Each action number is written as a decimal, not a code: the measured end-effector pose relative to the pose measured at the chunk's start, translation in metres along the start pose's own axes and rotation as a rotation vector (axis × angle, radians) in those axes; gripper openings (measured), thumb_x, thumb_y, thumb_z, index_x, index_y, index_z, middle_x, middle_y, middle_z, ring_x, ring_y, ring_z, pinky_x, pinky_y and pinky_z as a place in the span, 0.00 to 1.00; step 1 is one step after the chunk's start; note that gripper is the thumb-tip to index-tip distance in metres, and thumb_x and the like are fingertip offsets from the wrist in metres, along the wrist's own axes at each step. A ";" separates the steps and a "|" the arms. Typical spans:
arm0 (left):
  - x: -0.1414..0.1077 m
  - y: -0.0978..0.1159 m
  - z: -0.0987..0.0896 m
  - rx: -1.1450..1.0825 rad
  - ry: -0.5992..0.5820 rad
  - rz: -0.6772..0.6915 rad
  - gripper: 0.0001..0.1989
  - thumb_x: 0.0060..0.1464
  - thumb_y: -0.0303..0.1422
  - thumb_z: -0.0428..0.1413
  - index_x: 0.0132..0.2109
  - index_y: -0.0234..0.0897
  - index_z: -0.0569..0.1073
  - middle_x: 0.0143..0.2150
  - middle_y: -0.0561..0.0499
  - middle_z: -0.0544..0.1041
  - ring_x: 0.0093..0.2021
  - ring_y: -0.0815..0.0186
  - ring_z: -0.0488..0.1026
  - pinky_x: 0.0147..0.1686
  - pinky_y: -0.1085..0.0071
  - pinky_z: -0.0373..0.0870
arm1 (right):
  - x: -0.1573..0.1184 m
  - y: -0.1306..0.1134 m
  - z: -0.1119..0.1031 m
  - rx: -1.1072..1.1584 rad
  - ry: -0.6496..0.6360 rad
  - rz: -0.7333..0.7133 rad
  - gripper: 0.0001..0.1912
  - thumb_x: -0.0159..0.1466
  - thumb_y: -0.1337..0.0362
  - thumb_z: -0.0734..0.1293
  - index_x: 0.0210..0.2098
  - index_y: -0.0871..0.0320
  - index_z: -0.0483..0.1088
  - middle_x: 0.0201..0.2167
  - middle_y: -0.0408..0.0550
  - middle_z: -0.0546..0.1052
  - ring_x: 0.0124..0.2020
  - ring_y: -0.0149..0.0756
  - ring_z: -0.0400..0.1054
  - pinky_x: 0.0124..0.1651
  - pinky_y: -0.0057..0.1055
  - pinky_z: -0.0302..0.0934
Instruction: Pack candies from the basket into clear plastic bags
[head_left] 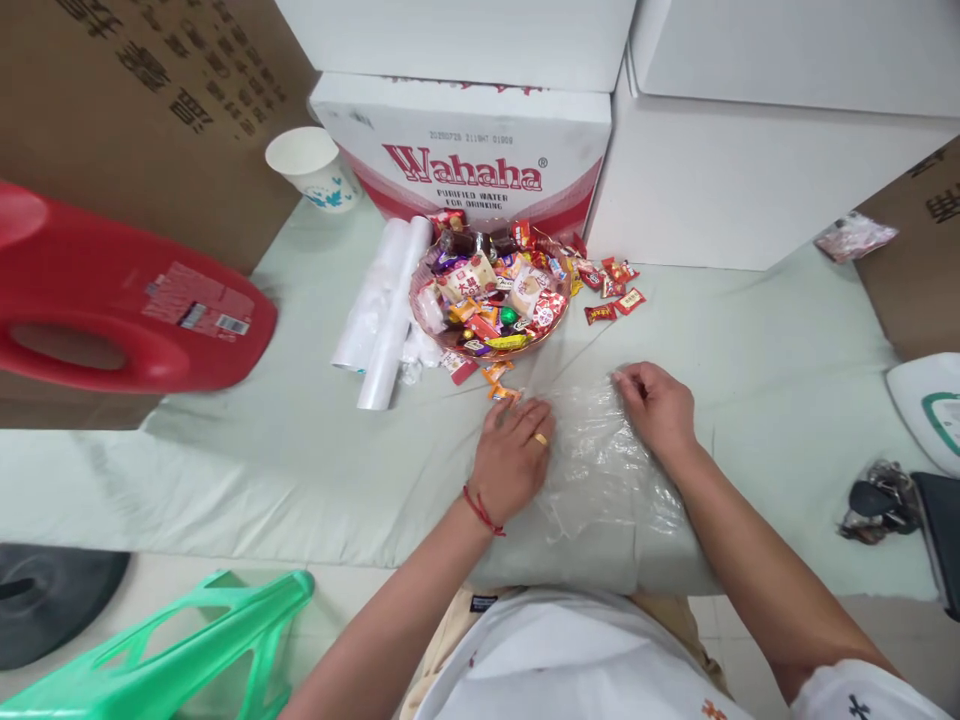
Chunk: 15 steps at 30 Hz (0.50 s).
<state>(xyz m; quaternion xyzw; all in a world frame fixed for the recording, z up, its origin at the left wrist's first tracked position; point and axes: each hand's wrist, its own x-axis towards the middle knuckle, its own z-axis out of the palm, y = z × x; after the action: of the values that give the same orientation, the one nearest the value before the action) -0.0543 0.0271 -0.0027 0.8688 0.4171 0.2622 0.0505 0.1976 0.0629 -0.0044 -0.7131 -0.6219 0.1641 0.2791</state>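
Note:
A clear, crinkled plastic bag (596, 455) lies spread on the cloth-covered table in front of me. My left hand (514, 450), with a ring and a red cord bracelet, has its fingers curled at the bag's upper left edge. At the upper right edge my right hand (660, 408) is closed, thumb and forefinger pinching the film. Beyond the hands stands a basket (417, 312) heaped with wrapped candies (504, 290). A few orange-wrapped candies (499, 378) lie just past my left fingertips.
White plastic rolls (388, 340) lie left of the basket; loose red candies (615, 285) lie right. Behind are a paper cup (319, 175) and a Wahaha carton (480, 150). A red jug (135, 300) is left, keys (879, 502) right. A green stool (202, 640) stands below.

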 end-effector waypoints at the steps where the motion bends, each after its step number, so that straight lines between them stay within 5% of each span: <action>1: 0.002 0.000 -0.001 -0.013 -0.068 -0.055 0.14 0.69 0.31 0.49 0.56 0.35 0.74 0.61 0.41 0.79 0.63 0.56 0.73 0.68 0.48 0.56 | 0.001 0.000 -0.002 0.030 -0.010 0.016 0.16 0.68 0.50 0.65 0.35 0.55 0.76 0.28 0.44 0.77 0.30 0.36 0.68 0.36 0.31 0.57; 5: 0.006 -0.002 -0.005 -0.057 -0.293 -0.143 0.28 0.69 0.47 0.48 0.68 0.34 0.66 0.73 0.38 0.66 0.73 0.52 0.62 0.74 0.42 0.41 | 0.016 0.006 -0.014 0.245 -0.065 0.162 0.17 0.62 0.48 0.71 0.32 0.57 0.75 0.22 0.40 0.71 0.25 0.32 0.62 0.32 0.30 0.55; 10: -0.001 -0.013 -0.011 -0.056 -0.407 -0.135 0.31 0.70 0.47 0.46 0.74 0.37 0.60 0.76 0.43 0.58 0.76 0.55 0.54 0.76 0.45 0.32 | 0.040 0.020 -0.032 0.380 -0.052 0.289 0.17 0.59 0.50 0.73 0.29 0.57 0.72 0.19 0.36 0.63 0.21 0.28 0.52 0.26 0.29 0.49; 13: -0.004 -0.016 -0.012 -0.037 -0.419 -0.134 0.34 0.69 0.48 0.48 0.75 0.37 0.57 0.77 0.42 0.57 0.77 0.54 0.53 0.75 0.43 0.31 | 0.032 0.009 -0.041 0.226 0.110 0.202 0.12 0.63 0.54 0.71 0.32 0.57 0.73 0.23 0.41 0.70 0.24 0.32 0.60 0.30 0.31 0.56; 15: -0.003 -0.015 -0.011 -0.030 -0.416 -0.133 0.35 0.69 0.49 0.48 0.75 0.37 0.56 0.77 0.41 0.57 0.77 0.52 0.53 0.75 0.42 0.31 | 0.014 -0.011 -0.038 0.126 0.182 0.020 0.10 0.68 0.56 0.67 0.37 0.56 0.75 0.31 0.46 0.76 0.30 0.36 0.68 0.38 0.35 0.63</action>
<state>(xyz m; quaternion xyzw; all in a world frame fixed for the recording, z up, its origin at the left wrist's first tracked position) -0.0718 0.0336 0.0005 0.8739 0.4501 0.0796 0.1652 0.2137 0.0701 0.0335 -0.7123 -0.5753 0.1403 0.3768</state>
